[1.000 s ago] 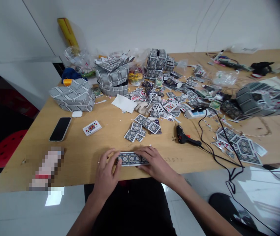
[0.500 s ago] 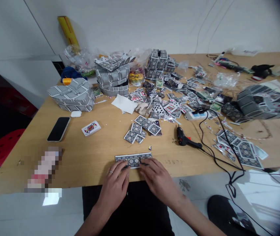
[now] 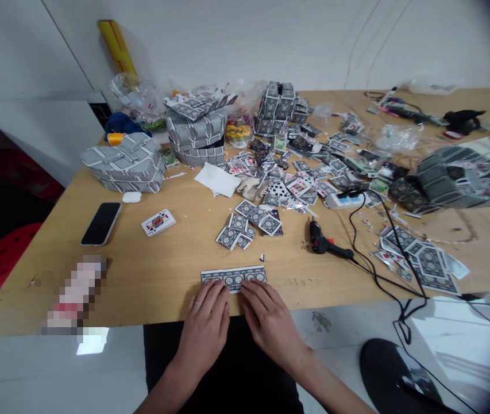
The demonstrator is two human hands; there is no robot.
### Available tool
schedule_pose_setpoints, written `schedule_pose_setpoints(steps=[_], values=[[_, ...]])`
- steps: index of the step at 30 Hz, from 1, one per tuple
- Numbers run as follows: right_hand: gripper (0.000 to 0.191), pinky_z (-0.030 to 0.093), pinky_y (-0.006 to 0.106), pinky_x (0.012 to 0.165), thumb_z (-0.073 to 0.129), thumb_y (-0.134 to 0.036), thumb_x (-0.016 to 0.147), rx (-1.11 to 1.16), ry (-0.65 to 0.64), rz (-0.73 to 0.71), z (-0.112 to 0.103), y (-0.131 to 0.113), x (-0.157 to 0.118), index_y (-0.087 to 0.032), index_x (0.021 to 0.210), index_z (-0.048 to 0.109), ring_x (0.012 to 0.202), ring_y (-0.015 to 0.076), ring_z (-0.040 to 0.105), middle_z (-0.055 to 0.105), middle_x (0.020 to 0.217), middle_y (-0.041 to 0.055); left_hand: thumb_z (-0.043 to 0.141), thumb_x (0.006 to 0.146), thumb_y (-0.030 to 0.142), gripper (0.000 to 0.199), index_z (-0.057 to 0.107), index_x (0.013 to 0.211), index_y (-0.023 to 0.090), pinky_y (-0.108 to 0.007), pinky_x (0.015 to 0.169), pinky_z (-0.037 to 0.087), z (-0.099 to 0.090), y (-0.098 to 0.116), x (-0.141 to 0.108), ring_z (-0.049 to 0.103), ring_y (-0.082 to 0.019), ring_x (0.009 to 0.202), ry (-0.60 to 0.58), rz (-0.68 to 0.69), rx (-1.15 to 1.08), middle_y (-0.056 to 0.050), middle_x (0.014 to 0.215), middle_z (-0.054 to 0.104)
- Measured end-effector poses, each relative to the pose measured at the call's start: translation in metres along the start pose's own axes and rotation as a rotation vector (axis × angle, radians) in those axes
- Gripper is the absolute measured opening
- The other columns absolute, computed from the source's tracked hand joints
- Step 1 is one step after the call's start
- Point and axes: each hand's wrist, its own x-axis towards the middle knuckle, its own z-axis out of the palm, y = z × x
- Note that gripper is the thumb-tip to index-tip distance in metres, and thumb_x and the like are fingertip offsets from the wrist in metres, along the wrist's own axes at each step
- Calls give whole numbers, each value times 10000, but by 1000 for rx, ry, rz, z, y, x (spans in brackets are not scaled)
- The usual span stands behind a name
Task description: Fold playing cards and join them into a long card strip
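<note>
A strip of playing cards (image 3: 233, 277), backs up with a dark blue and white pattern, lies flat along the table's front edge. My left hand (image 3: 208, 316) rests its fingers on the strip's left part, and a ring shows on one finger. My right hand (image 3: 270, 316) lays its fingers over the right part. Both hands have their fingers stretched out flat, thumbs off the strip. Beyond them sit several folded card pieces (image 3: 247, 224) and a tiny card scrap (image 3: 262, 257).
A black glue gun (image 3: 324, 241) with trailing cable lies to the right, near a power strip (image 3: 343, 199). Leftward are a card stack (image 3: 158, 222) and a phone (image 3: 101, 223). Loose cards (image 3: 298, 187) and woven card baskets (image 3: 126, 167) fill the back.
Both hands have slid slightly toward each other along the strip, and their fingers lie flatter on it. The strip stays in place.
</note>
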Motion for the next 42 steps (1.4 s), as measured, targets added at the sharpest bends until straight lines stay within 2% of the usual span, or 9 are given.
schedule_pose_setpoints(steps=[14, 16, 20, 24, 29, 32, 35, 39, 42], values=[[483, 587, 580, 1076, 574, -76, 975, 27, -23, -1, 1, 0, 9, -218, 1434, 626, 1274, 338, 642, 716, 1356, 125, 536, 997, 124, 383, 668, 1343, 221, -528, 1083, 547, -1, 4, 15, 654, -321, 1261, -49, -43, -34, -107, 1363, 718], [455, 586, 573, 1079, 572, -91, 997, 73, 5, 2, -3, 4, 10, -249, 1420, 631, 1265, 318, 650, 713, 1338, 119, 533, 1014, 139, 350, 669, 1323, 230, -496, 1085, 554, -4, 0, 16, 665, -293, 1251, -40, -66, -97, -106, 1348, 713], [400, 573, 579, 1101, 602, -140, 1025, 159, 81, -12, -14, 16, 15, -293, 1394, 631, 1302, 304, 630, 698, 1322, 111, 551, 1036, 193, 276, 675, 1276, 250, -462, 1089, 547, -16, -18, 18, 689, -263, 1219, 54, -140, -176, -100, 1308, 711], [383, 563, 587, 1113, 639, -159, 1020, 180, 63, -36, -23, 22, 21, -282, 1383, 625, 1305, 305, 624, 690, 1339, 118, 597, 1024, 260, 242, 694, 1245, 251, -477, 1105, 528, -26, -34, 19, 682, -280, 1223, 96, -206, -179, -100, 1292, 715], [270, 568, 580, 1101, 613, -170, 1040, 186, 27, -56, -19, 14, 26, -253, 1289, 676, 1270, 302, 647, 714, 1295, 114, 591, 1023, 277, 191, 717, 1164, 253, -464, 1094, 526, -34, -48, 19, 690, -274, 1197, 87, -223, -168, -86, 1256, 733], [242, 579, 563, 1090, 598, -153, 1038, 203, 30, -56, -14, 8, 29, -247, 1235, 703, 1281, 303, 639, 722, 1264, 111, 557, 1033, 280, 183, 715, 1116, 241, -477, 1097, 510, -46, -72, 31, 692, -279, 1179, 99, -196, -75, -89, 1215, 749], [255, 579, 564, 1093, 586, -129, 1035, 220, 53, -62, -11, 3, 29, -248, 1226, 706, 1302, 304, 619, 724, 1245, 109, 528, 1035, 299, 207, 702, 1124, 230, -520, 1104, 484, -63, -112, 54, 677, -314, 1183, 123, -197, 97, -109, 1190, 763], [254, 571, 554, 1105, 584, -120, 1038, 255, 60, -56, -8, -2, 25, -254, 1215, 706, 1273, 286, 627, 728, 1228, 96, 517, 1015, 311, 328, 662, 1276, 175, -559, 1130, 445, -77, -163, 85, 603, -370, 1313, 100, -244, 269, -185, 1382, 689], [246, 562, 539, 1117, 589, -114, 1034, 270, 51, -52, -6, -4, 22, -250, 1202, 707, 1267, 278, 628, 730, 1228, 88, 517, 1019, 337, 415, 623, 1379, 159, -586, 1137, 423, -76, -184, 96, 545, -397, 1377, 30, -255, 360, -216, 1502, 599]])
